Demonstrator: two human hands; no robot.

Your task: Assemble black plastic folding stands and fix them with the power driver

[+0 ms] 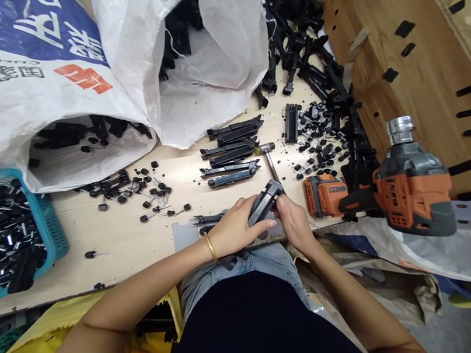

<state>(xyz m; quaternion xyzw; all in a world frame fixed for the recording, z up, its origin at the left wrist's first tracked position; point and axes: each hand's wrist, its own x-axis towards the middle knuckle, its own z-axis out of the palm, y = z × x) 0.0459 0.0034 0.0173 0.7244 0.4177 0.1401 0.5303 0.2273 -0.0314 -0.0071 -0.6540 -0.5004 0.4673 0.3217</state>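
Note:
A long black plastic part (pixel 265 203) is held at a tilt above the bench's front edge. My left hand (pixel 235 227), with a gold bangle at the wrist, is closed around its lower left side. My right hand (pixel 294 221) has its fingers curled together against the part's right end; whatever is in them is hidden. Just beyond the hands is a hammer (pixel 270 162), its handle running down behind the part. Several similar black parts (pixel 232 153) lie in a stack of rows farther back. More black parts (pixel 209 219) show partly beneath my left hand.
Two white woven sacks (pixel 230 83) gape open at the back, black parts inside. A blue basket (pixel 51 227) of black-headed pins stands left, with loose pins (pixel 150 201) nearby. On the right are an orange cordless power tool (pixel 414 185), small hardware (pixel 318 134) and heaped black parts (pixel 293 32).

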